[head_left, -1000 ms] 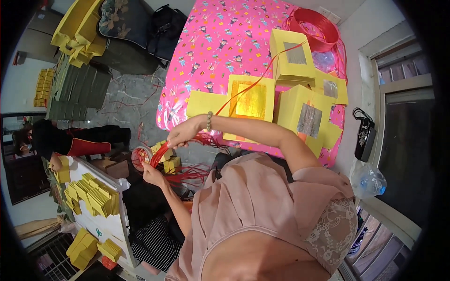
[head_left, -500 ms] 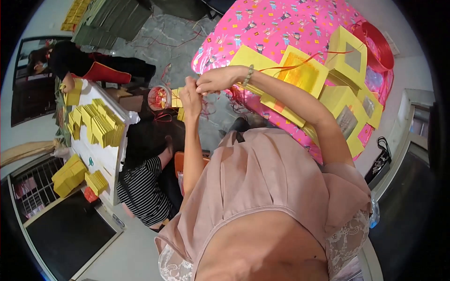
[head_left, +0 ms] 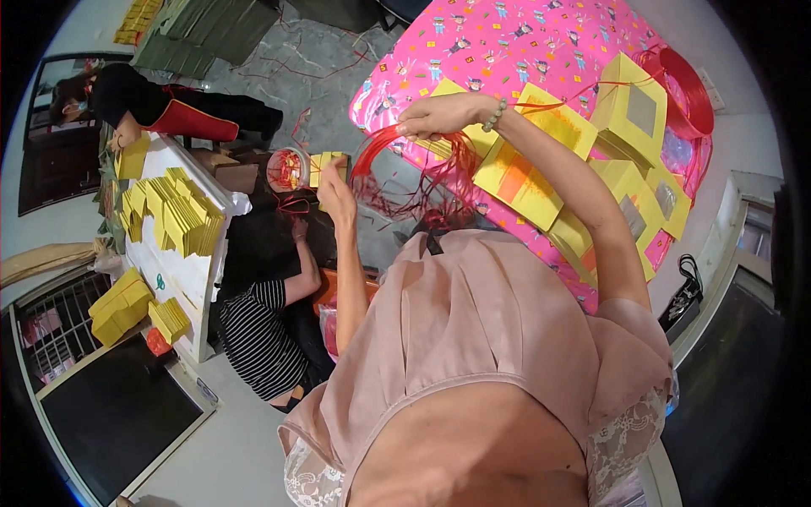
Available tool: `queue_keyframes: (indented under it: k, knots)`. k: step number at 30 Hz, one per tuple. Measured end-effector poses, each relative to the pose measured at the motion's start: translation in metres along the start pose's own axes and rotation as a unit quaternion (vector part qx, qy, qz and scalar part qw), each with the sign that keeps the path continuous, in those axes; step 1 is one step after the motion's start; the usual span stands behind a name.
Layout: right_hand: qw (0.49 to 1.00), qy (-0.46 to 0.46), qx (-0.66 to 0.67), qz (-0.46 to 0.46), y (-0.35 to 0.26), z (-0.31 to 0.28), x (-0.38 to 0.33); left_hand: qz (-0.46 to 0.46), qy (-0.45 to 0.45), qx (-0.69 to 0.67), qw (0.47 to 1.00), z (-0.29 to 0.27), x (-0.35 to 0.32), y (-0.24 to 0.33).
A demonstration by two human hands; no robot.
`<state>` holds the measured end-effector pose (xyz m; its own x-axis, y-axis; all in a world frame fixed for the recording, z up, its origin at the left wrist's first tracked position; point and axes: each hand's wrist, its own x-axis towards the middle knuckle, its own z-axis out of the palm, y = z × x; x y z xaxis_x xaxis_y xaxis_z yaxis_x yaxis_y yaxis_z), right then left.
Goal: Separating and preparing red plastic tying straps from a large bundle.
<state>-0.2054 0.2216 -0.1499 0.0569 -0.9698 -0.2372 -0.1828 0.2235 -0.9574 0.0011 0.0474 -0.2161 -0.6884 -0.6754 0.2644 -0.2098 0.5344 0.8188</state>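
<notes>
My right hand (head_left: 443, 117) is closed on a loose bunch of red ribbons (head_left: 376, 154), which arcs down with its strands hanging above the floor. To its left, my left hand (head_left: 338, 193) has its fingers curled at the edge of a small yellow bundle (head_left: 318, 167) with a thin red tie; the exact grip is partly hidden. Under my right forearm, yellow boxes (head_left: 519, 177) lie on a pink printed cover. A red ribbon trails across them from near my right wrist to a large red ribbon roll (head_left: 684, 93).
A tub of red and yellow bits (head_left: 288, 171) stands beyond my left hand. At left, a white table (head_left: 182, 283) bears yellow stacks (head_left: 173, 211), with a standing person behind it. A seated person in stripes (head_left: 263, 342) reaches near a red ribbon loop. More yellow boxes (head_left: 629, 110) stand at right.
My hands have come apart. The right one moved up and right and now holds the red ribbon bunch; the left stays near the yellow bundle. The seated person's arm has reached forward.
</notes>
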Motion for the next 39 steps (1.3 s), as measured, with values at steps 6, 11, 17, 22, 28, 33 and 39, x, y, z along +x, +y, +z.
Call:
queue_keyframes:
  k: [6, 11, 17, 22, 28, 33, 39]
  knots:
    - [0.995, 0.025, -0.088, -0.033, -0.031, 0.012, 0.015, -0.006, -0.155, -0.019, 0.988, 0.023, 0.029, 0.089]
    - [0.999, -0.026, 0.001, -0.029, -0.038, 0.010, 0.004, 0.011, -0.123, -0.107, 0.987, 0.018, 0.024, 0.081]
    - [0.998, 0.000, 0.053, -0.035, -0.026, -0.020, -0.020, 0.002, 0.046, 0.019, 0.999, -0.021, 0.033, 0.001]
    - [0.998, -0.003, 0.058, -0.030, -0.031, -0.018, -0.012, 0.075, 0.013, 0.156, 0.985, -0.018, 0.054, 0.006]
    - [0.996, 0.025, -0.082, -0.037, -0.036, -0.006, 0.013, 0.227, -0.045, -0.024, 0.973, 0.019, 0.064, 0.108]
    - [0.995, -0.032, 0.065, -0.074, -0.031, 0.000, 0.008, 0.070, -0.136, -0.035, 0.988, 0.023, 0.048, 0.124]
    - [0.980, -0.028, 0.186, -0.061, -0.025, 0.000, -0.020, 0.044, 0.034, -0.028, 0.998, -0.009, 0.076, 0.079]
